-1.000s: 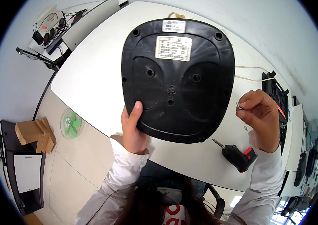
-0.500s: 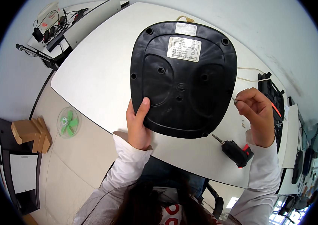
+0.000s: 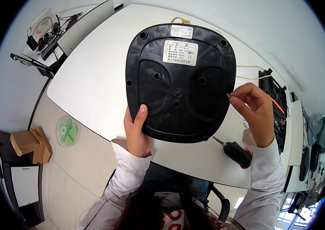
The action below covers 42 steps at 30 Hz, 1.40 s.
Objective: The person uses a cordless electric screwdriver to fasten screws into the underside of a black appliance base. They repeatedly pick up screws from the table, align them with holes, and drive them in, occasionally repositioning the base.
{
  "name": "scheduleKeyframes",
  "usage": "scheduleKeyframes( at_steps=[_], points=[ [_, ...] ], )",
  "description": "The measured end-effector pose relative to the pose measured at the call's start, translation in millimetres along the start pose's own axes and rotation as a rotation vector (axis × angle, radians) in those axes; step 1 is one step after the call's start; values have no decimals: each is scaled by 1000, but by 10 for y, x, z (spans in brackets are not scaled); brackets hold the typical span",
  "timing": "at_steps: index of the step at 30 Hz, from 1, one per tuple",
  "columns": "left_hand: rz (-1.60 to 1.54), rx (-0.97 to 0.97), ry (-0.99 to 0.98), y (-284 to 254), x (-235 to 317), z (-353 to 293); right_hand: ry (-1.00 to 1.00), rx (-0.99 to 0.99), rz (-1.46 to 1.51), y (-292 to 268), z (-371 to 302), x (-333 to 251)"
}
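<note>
The fingers (image 3: 243, 97) of the right hand (image 3: 255, 111) are pinched together on a small screw (image 3: 228, 95), held at the right edge of the black base plate (image 3: 179, 82); those of the left hand (image 3: 136, 132) are wrapped under the plate's near-left edge, with the thumb pressed flat on top. Taken from largest to smallest, the scene is laid out on a white table (image 3: 89, 82), on which the rounded, square base plate is rested underside up, with a pale label near its far edge and recessed screw holes around its rim. Beyond the right hand an open black tool case (image 3: 275, 97) is set near the table's right end, and a thin pale cord (image 3: 252, 73) is run from behind the plate toward it. A black-and-red screwdriver (image 3: 236, 151) is laid on the table just beside the plate's near-right corner, apart from both hands. On the floor to the left, a small green fan (image 3: 67, 130) and some cardboard pieces (image 3: 30, 145) are seen. The screw is judged the likeliest thing to be lost: it is held by fingertips alone above the plate's edge, so a slackened pinch could let it be dropped and rolled off the table. The plate could also be shifted if the left thumb's pressure were eased.
</note>
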<state>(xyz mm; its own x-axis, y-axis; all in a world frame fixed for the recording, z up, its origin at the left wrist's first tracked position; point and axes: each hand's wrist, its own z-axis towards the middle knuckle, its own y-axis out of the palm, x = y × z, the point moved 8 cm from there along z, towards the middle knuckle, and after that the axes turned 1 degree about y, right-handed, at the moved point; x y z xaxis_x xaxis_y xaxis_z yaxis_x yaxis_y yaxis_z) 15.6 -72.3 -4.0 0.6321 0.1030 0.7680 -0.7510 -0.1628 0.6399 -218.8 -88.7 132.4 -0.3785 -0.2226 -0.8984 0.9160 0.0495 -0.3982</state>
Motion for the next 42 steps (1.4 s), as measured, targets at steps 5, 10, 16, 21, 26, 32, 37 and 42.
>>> scheduleKeyframes(
  at_steps=[5,10,16,21,26,32,37,42],
  points=[
    [28,24,-10,28,-47,-61,4,49,-29,-57,-33,12],
    [10,14,25,229,-129,-163,162,89,83,-255,-39,221],
    [47,-21,59,462,-169,-235,267,140,204,-450,-53,414],
    [53,6,75,440,-188,-264,321,203,365,-382,-137,580],
    [73,22,72,429,-157,-264,328,178,433,-341,-124,639],
    [46,9,105,413,-133,-274,195,162,305,-357,-143,488],
    [4,-2,60,363,-21,-216,141,-139,-150,-408,-475,182],
    [-13,36,68,172,25,-135,157,-488,-921,-505,-1201,367]
  ],
)
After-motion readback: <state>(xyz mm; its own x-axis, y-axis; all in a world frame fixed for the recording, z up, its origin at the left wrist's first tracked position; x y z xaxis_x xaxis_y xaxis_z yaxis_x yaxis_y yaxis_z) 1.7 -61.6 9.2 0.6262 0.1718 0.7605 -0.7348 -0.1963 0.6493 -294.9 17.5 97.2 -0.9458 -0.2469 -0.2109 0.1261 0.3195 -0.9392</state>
